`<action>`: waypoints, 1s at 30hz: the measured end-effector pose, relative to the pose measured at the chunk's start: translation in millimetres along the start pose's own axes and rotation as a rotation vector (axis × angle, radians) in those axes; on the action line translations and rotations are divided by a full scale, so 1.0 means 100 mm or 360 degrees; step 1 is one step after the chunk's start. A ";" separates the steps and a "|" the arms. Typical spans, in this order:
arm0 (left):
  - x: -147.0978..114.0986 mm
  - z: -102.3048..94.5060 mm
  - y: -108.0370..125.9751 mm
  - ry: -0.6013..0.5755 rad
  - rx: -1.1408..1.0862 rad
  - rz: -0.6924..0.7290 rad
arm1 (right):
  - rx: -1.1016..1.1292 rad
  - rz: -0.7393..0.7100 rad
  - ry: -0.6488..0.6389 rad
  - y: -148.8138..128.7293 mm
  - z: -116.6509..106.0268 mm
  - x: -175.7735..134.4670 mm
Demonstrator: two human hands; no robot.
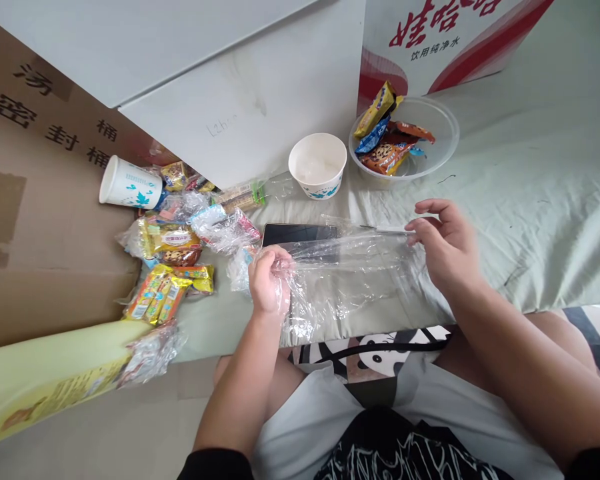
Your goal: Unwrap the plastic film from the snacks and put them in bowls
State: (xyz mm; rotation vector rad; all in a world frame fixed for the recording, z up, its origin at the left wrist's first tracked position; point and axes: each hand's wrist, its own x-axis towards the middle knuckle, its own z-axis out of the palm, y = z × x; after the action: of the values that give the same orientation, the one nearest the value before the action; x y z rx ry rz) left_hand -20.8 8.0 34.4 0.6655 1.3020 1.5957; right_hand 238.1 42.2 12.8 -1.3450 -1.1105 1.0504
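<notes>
In the head view, the left hand (270,283) grips a crinkled sheet of clear plastic film (367,253), which stretches partly over a flat black rectangular phone (300,233) toward the right hand (445,250), whose fingertips pinch a slim white tool (393,231). A round translucent plastic bowl (439,137) of wrapped snacks stands beyond.

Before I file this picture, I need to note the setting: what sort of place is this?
Likely a room in a home or dormitory, though little of it shows: a rumpled cloth lies spread out, snacks are heaped on it, and a brown box stands beside them.
</notes>
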 end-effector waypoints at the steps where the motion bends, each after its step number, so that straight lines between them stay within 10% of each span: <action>1: 0.01 0.00 0.01 -0.0059 -0.0042 -0.0072 | 0.0021 0.0012 -0.0059 0.01 0.01 -0.01; 14: -0.04 -0.02 0.03 -0.0181 -0.0250 0.0279 | 0.0187 0.0466 -0.0951 -0.09 0.02 -0.08; 21: -0.05 -0.07 -0.09 -0.0003 -0.0014 0.0532 | -0.0028 0.0438 -0.0284 -0.09 0.06 -0.06; 30: 0.00 -0.07 -0.04 0.0107 -0.0118 0.0544 | -0.0251 0.0414 0.0019 -0.19 0.01 -0.03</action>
State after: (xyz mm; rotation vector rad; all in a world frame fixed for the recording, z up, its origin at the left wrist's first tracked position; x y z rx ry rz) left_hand -25.2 4.8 28.7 0.8274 1.2170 1.9462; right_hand 235.1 39.9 31.5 -1.6529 -1.0461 1.1580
